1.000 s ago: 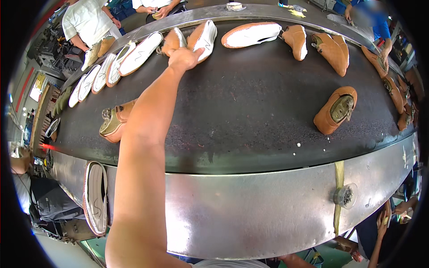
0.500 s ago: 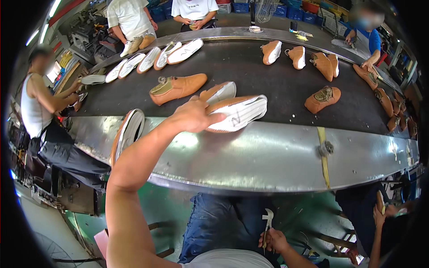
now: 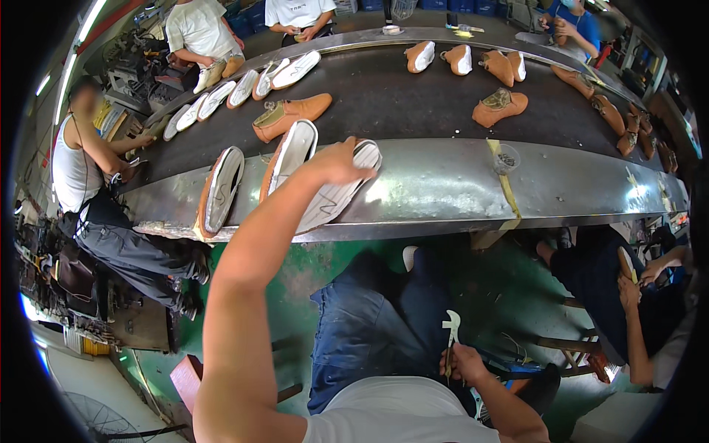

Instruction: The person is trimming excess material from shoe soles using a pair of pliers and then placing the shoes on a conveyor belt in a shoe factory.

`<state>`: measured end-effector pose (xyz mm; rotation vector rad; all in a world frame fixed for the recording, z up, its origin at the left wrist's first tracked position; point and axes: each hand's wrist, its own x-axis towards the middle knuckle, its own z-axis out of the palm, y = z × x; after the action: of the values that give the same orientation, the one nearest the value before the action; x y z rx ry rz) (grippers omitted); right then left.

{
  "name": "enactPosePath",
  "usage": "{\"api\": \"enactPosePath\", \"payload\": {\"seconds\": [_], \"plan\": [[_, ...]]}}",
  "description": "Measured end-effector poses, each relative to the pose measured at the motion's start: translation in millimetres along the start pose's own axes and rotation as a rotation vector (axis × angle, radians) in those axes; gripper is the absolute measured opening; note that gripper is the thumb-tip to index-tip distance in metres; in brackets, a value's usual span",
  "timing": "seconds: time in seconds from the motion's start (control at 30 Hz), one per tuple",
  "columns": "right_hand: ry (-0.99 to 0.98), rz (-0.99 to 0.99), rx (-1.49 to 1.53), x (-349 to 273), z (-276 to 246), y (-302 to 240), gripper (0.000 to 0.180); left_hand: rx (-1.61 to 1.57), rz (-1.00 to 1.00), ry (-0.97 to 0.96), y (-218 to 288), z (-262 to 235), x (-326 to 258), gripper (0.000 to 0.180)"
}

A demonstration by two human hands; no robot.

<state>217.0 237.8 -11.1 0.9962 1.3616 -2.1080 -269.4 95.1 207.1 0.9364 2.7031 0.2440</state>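
My left hand [image 3: 341, 164] is closed around the upper end of a tan shoe, whose white sole [image 3: 330, 198] faces me over the metal ledge. Just left of it, partly behind my forearm, a second shoe [image 3: 294, 151] leans sole up. Further left on the ledge lies a third shoe [image 3: 222, 193], also showing its white sole. Low over my lap, my right hand [image 3: 467, 363] grips the handle of a hammer [image 3: 451, 325], its metal head pointing up.
A dark belt [image 3: 399, 100] runs behind the metal ledge [image 3: 436, 177], with tan shoes [image 3: 500, 108] and a row of sole-up shoes [image 3: 242, 88] on it. A small clear cup [image 3: 507, 159] sits by a yellow strap. Co-workers are left, right and across.
My left hand has brought the two shoes from the belt's edge nearer, onto the metal ledge. One of them now lies apart, left of the hand. My right hand still holds the hammer.
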Motion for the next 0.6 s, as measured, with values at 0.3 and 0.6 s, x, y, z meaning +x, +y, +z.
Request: {"api": "enactPosePath", "payload": {"seconds": [0.3,0.6], "plan": [[-0.092,-0.248,-0.014,-17.5,3.4,-14.3,0.028,-0.811,0.256,0.064,36.0,12.4,-67.0,0.061],[-0.132,-0.497,-0.734,-61.7,46.1,-92.0,0.032,-1.379,0.130,0.281,67.1,243.9,-220.8,0.061]]}}
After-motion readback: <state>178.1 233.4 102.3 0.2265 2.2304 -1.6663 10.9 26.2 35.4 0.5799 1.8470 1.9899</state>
